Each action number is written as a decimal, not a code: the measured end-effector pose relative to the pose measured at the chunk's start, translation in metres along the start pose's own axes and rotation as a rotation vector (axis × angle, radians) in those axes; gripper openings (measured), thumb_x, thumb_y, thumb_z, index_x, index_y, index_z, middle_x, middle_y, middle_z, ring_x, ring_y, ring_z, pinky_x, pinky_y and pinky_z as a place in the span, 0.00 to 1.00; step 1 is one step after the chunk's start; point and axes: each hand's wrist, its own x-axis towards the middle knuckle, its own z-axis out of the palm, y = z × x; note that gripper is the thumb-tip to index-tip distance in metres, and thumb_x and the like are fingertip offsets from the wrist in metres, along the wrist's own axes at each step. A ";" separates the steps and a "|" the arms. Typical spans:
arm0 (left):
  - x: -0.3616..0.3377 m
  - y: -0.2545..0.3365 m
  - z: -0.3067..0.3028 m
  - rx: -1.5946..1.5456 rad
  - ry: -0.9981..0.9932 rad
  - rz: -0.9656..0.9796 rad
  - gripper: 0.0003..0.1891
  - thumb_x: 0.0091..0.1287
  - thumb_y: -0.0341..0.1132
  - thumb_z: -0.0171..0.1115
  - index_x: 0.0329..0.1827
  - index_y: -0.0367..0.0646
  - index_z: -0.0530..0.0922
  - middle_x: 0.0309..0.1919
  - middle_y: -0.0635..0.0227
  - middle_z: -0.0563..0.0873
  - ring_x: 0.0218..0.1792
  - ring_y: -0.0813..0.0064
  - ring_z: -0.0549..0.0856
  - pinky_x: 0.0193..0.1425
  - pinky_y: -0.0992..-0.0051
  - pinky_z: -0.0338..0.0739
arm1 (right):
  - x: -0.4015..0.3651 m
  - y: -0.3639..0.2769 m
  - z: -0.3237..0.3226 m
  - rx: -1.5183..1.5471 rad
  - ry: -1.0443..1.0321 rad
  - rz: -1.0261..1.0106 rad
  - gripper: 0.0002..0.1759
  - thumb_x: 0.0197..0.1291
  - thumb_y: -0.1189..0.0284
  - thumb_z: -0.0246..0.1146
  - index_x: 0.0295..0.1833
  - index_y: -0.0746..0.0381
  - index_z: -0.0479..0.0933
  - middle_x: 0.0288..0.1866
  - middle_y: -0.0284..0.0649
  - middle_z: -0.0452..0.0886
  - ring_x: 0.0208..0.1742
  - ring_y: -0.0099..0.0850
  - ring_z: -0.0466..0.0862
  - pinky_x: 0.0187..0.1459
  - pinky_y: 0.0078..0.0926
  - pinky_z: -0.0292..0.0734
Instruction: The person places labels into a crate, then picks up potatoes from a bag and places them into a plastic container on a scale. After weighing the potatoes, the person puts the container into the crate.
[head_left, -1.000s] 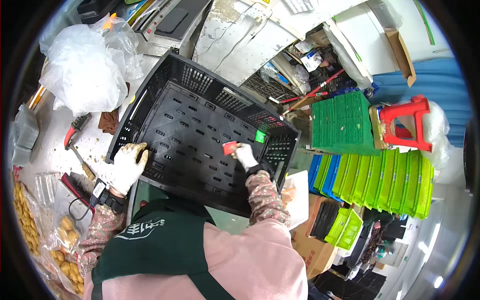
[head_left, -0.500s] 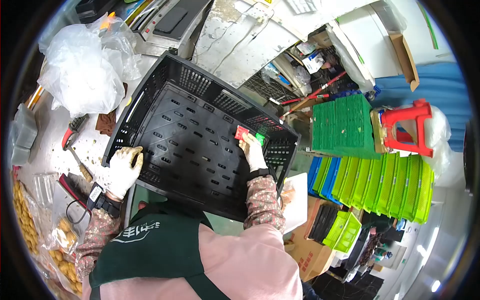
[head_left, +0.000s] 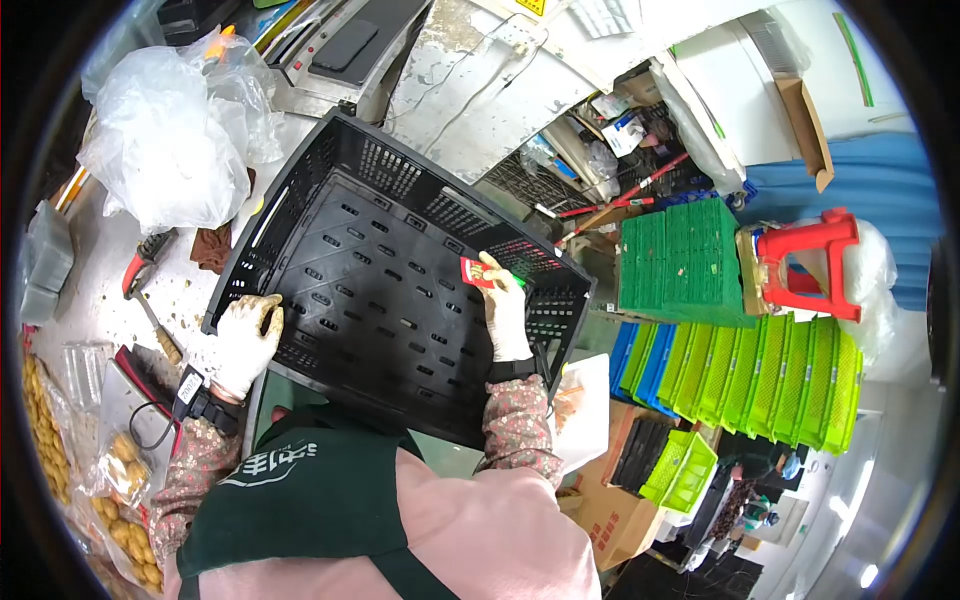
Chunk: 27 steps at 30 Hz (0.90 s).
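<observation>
A large black plastic crate [head_left: 360, 270] with a slotted floor lies tilted in front of me. My right hand [head_left: 506, 315], in a white glove, is inside its right part and pinches a small red card [head_left: 478, 272]. A bit of green [head_left: 518, 281] shows beside the fingers, partly hidden by them. At the crate's left edge is my gloved left hand [head_left: 246, 345], its fingers curled around the rim.
A clear plastic bag [head_left: 155, 130], a red-handled tool [head_left: 145, 262] and a brown cloth [head_left: 211, 247] lie on the left table. Bagged potatoes [head_left: 50, 430] are at lower left. Green trays [head_left: 680, 260], a red stool [head_left: 815, 265] and lime crates [head_left: 770, 380] stand right.
My right hand has moved slightly left with the red card, which is now turned and shows more of its face. The left hand stays at the crate's rim.
</observation>
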 end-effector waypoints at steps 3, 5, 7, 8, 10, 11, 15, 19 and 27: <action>0.000 0.000 0.000 0.007 0.015 0.014 0.08 0.62 0.31 0.64 0.43 0.43 0.82 0.39 0.63 0.86 0.41 0.61 0.84 0.50 0.63 0.75 | -0.003 -0.006 0.009 -0.041 -0.078 -0.049 0.06 0.53 0.84 0.61 0.36 0.64 0.78 0.65 0.51 0.76 0.60 0.36 0.79 0.60 0.29 0.75; -0.001 -0.001 0.001 0.002 0.004 0.010 0.08 0.62 0.31 0.63 0.43 0.43 0.82 0.39 0.63 0.86 0.41 0.61 0.84 0.50 0.63 0.75 | -0.006 -0.015 0.016 -0.109 -0.093 -0.071 0.06 0.53 0.85 0.60 0.35 0.64 0.78 0.62 0.51 0.78 0.58 0.35 0.80 0.58 0.28 0.76; -0.001 -0.002 0.002 -0.001 -0.006 0.005 0.08 0.63 0.31 0.63 0.43 0.43 0.82 0.39 0.63 0.86 0.41 0.61 0.84 0.50 0.63 0.75 | -0.009 -0.022 0.021 -0.176 -0.109 -0.094 0.06 0.53 0.86 0.59 0.34 0.65 0.78 0.60 0.50 0.80 0.56 0.33 0.81 0.57 0.27 0.76; -0.002 -0.002 0.002 -0.001 0.000 0.006 0.08 0.63 0.31 0.63 0.43 0.43 0.82 0.38 0.62 0.86 0.41 0.61 0.84 0.50 0.63 0.75 | -0.010 -0.025 0.022 -0.216 -0.110 -0.086 0.06 0.53 0.86 0.59 0.34 0.65 0.78 0.57 0.49 0.81 0.54 0.32 0.82 0.55 0.26 0.76; -0.002 -0.002 0.002 0.002 0.009 0.008 0.08 0.63 0.32 0.63 0.43 0.43 0.82 0.38 0.62 0.86 0.41 0.60 0.84 0.50 0.63 0.75 | -0.012 -0.028 0.025 -0.253 -0.113 -0.082 0.07 0.53 0.87 0.59 0.33 0.65 0.78 0.54 0.47 0.83 0.52 0.30 0.82 0.54 0.25 0.77; -0.002 -0.002 0.003 -0.001 0.018 0.007 0.08 0.63 0.32 0.63 0.43 0.43 0.82 0.37 0.62 0.86 0.41 0.60 0.84 0.49 0.63 0.75 | -0.013 -0.029 0.026 -0.321 -0.090 -0.069 0.07 0.53 0.87 0.59 0.33 0.65 0.79 0.51 0.46 0.84 0.50 0.29 0.82 0.53 0.25 0.77; -0.004 -0.002 0.003 0.002 0.025 -0.015 0.07 0.63 0.33 0.63 0.42 0.43 0.83 0.36 0.62 0.86 0.40 0.60 0.83 0.49 0.63 0.75 | -0.017 -0.033 0.034 -0.520 -0.116 -0.200 0.06 0.52 0.87 0.59 0.32 0.67 0.80 0.44 0.44 0.85 0.46 0.28 0.82 0.49 0.24 0.76; -0.003 0.001 0.000 -0.008 0.001 -0.039 0.08 0.64 0.34 0.62 0.42 0.43 0.83 0.36 0.61 0.86 0.40 0.59 0.84 0.49 0.63 0.76 | -0.016 -0.029 0.036 -0.561 -0.168 -0.270 0.07 0.51 0.87 0.59 0.33 0.68 0.80 0.43 0.44 0.85 0.45 0.29 0.83 0.48 0.23 0.76; 0.004 0.000 0.015 -0.196 -0.037 -0.199 0.12 0.67 0.39 0.61 0.46 0.44 0.85 0.38 0.59 0.88 0.39 0.60 0.87 0.44 0.68 0.80 | -0.030 -0.020 0.078 -0.721 -0.342 -0.134 0.13 0.51 0.84 0.57 0.41 0.66 0.84 0.47 0.48 0.86 0.48 0.36 0.86 0.52 0.27 0.78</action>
